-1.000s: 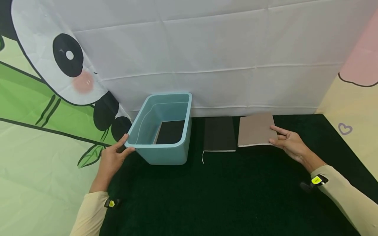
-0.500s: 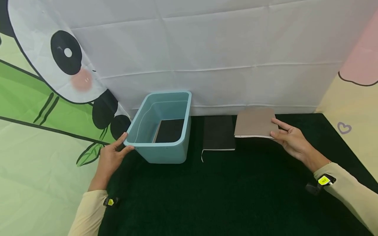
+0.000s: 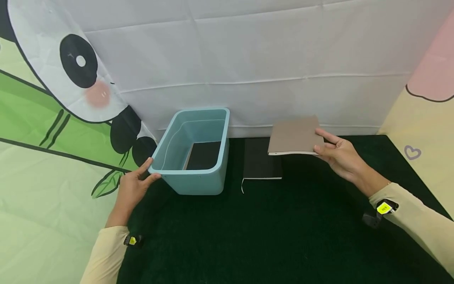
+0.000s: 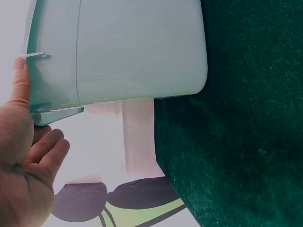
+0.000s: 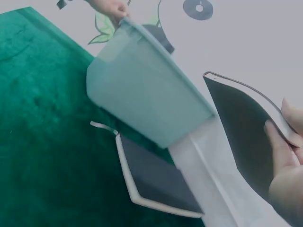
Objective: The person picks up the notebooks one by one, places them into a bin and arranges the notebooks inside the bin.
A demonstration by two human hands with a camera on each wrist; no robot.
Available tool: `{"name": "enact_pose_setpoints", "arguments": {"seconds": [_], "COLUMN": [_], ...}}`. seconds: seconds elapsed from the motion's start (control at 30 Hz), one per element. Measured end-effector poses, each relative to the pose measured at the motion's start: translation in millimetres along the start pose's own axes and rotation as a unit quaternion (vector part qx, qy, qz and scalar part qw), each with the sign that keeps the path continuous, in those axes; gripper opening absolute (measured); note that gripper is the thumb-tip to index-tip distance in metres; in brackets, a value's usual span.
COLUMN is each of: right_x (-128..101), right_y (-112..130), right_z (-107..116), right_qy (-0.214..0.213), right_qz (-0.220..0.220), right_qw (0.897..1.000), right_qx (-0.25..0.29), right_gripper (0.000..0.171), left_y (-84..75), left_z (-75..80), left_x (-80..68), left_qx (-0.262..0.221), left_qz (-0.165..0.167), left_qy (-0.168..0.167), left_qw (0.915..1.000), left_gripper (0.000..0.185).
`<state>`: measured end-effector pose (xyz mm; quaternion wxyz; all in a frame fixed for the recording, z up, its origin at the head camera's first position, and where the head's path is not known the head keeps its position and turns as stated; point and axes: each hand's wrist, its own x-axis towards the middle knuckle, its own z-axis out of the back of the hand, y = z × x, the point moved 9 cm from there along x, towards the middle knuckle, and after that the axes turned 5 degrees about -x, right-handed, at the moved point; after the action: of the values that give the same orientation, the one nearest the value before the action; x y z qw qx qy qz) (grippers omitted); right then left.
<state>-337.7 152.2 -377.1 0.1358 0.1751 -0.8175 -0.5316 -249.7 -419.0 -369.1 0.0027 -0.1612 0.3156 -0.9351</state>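
Tan notebook (image 3: 294, 136) is pinched at its right edge by your right hand (image 3: 338, 157), which holds it raised above the green bench (image 3: 227, 236). From the head view it covers the far right part of a black notebook (image 3: 260, 165) lying flat, whose white ribbon (image 3: 242, 186) trails from the near left corner. Your left hand (image 3: 131, 189) grips the near left rim of the blue tub (image 3: 198, 184) standing just left of that notebook; inside is what seems a dark book (image 3: 203, 156), though the tub's wall hides part of it.

Smooth plastic bin (image 3: 198, 183), matt-covered paper notebook (image 3: 294, 136), creased cloth backdrop (image 3: 255, 55), fuzzy matt tablecloth (image 3: 227, 236)
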Motion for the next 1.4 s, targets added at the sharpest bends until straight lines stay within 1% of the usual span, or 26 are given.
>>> {"name": "enact_pose_setpoints", "arguments": {"seconds": [0.07,0.13,0.3,0.53,0.67,0.8,1.07,1.3,1.4], "right_x": [4,8,19,40,54,68,96,116,123], "right_y": [5,8,17,25,27,29,26,14,11], "right_z": [-8,-15,-33,-68,-83,-101,-136,-155,-163], "right_qy": [0.006,0.003,-0.016,0.006,0.007,0.012,0.022,0.018,0.021], "right_qz": [0.002,0.003,0.003,0.004,0.012,0.025,0.046,0.04,0.042], "right_qw": [1.0,1.0,0.999,1.0,1.0,1.0,0.998,0.998,0.998], "right_qx": [-0.004,-0.017,-0.052,-0.003,-0.003,-0.012,-0.026,-0.037,-0.049], "right_gripper": [0.08,0.077,0.074,0.078,0.081,0.083,0.073,0.068,0.067], "left_y": [-0.3,-0.5,-0.4,0.7,0.9,1.5,2.7,1.3,1.3], "left_z": [0.8,1.1,0.5,-2.6,-4.9,-3.4,0.7,0.0,-0.1], "left_x": [-0.6,-1.1,-1.3,0.2,0.3,0.9,-0.7,-1.0,-0.2], "left_qx": [0.0,-0.001,-0.004,-0.006,-0.003,-0.001,-0.003,-0.007,-0.006], "left_qz": [0.001,0.001,0.002,0.007,0.006,0.007,0.015,0.015,0.015], "left_qy": [-0.001,-0.003,-0.002,0.004,0.004,0.001,0.003,0.006,0.004], "left_qw": [1.0,1.0,1.0,0.9999,1.0,1.0,0.9999,0.9998,0.9999], "left_gripper": [0.067,0.067,0.067,0.069,0.069,0.069,0.069,0.069,0.069]}}
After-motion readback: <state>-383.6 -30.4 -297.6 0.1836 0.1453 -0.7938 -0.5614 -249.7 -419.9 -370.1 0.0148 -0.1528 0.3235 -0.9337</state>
